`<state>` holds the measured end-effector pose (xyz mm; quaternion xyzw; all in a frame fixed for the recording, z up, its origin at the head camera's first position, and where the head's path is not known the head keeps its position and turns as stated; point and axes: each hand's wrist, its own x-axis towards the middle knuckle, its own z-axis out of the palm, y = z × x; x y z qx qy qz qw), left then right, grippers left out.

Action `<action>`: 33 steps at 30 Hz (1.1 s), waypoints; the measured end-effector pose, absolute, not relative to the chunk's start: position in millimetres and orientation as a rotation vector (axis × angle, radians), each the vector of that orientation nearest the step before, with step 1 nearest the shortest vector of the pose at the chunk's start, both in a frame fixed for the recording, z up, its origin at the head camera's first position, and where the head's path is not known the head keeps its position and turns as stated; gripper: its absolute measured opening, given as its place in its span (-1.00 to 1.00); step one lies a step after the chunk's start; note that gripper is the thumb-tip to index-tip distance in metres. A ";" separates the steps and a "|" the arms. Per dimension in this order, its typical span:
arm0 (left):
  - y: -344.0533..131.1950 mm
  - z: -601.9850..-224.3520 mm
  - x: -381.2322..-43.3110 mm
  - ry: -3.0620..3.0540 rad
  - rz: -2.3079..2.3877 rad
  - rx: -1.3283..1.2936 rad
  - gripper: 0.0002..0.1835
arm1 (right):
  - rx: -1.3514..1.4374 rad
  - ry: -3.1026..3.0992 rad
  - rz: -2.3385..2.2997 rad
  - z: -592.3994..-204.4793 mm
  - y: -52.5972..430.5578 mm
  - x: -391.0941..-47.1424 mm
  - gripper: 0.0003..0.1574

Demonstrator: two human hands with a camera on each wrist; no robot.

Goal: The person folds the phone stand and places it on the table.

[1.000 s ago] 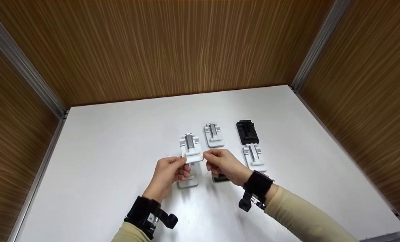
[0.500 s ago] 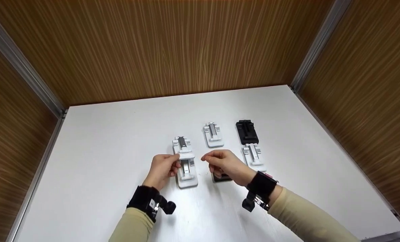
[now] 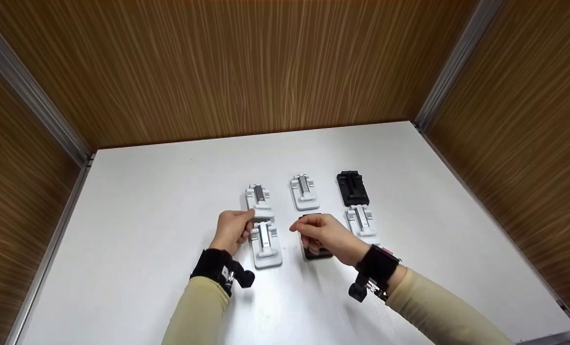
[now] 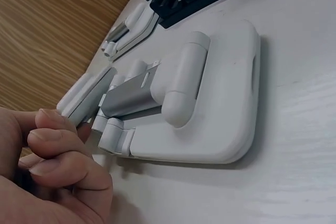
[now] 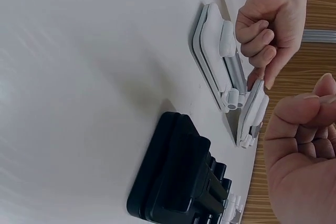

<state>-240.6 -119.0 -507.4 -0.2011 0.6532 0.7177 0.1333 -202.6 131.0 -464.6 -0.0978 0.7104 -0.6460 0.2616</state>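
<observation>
In the head view my left hand [image 3: 233,229] pinches the near edge of a white folding phone stand [image 3: 261,200] between thumb and fingers. The stand's near end is tilted up off the table, as the right wrist view shows. Just in front of it lies a second white phone stand [image 4: 220,87], folded flat. My right hand [image 3: 330,235] hovers over a black phone stand [image 5: 173,177], its fingers loosely curled with nothing between them. Part of that black stand is hidden beneath the hand in the head view.
Behind my hands lies another white phone stand [image 3: 305,192]. To the right, a black phone stand [image 3: 353,188] lies behind a white phone stand [image 3: 362,225]. Wood-grain panels [image 3: 265,72] enclose the white table [image 3: 150,206] at the back and sides.
My left hand has carried the white stand leftward and down to the table, then away from me, uncovering the near white stand. My right hand came off the stand and stays almost still.
</observation>
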 end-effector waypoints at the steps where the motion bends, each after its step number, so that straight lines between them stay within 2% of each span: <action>1: -118.5 -507.0 -242.0 1.904 2.080 -0.576 -0.74 | -0.268 1.920 -1.749 -464.7 131.5 -202.6 -0.73; 9: -115.6 -513.7 -251.7 2.184 1.943 -0.563 -0.72 | -0.290 1.913 -1.739 -464.8 133.5 -203.1 -0.73; 12: -115.6 -516.6 -253.9 2.305 1.834 -0.570 -0.78 | -0.298 1.919 -1.731 -464.8 134.1 -203.0 -0.73; 19: -118.0 -514.9 -253.6 2.657 1.580 -0.450 -0.56 | -0.324 1.963 -1.703 -465.0 135.8 -205.2 -0.73; 30: -135.3 -500.8 -243.2 2.716 1.404 -0.316 -0.65 | -0.253 2.158 -1.636 -468.0 144.1 -220.5 -0.69; 33: -145.3 -492.2 -238.8 2.750 1.302 -0.303 -0.63 | -0.230 2.326 -1.582 -467.7 151.4 -228.6 -0.69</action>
